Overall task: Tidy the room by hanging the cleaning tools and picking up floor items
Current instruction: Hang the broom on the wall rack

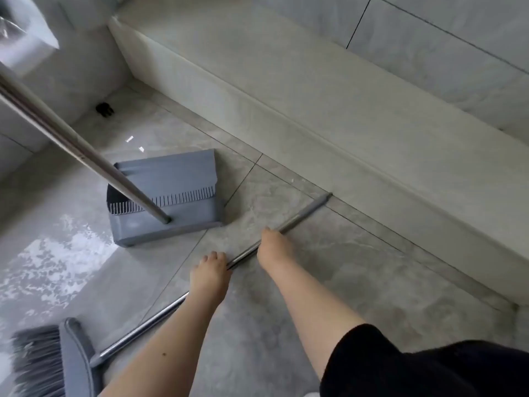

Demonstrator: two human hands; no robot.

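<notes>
Down on the floor (329,282), both hands, left hand (210,277) and right hand (273,247), grip the broom handle (297,219); dustpan (169,196) unhung, nothing's tidied yet.

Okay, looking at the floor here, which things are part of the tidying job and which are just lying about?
Part of the job: broom, gripped on its handle by left hand and right hand; dustpan, standing on the floor.

Just lying about: small black object by the wall; step.
</notes>
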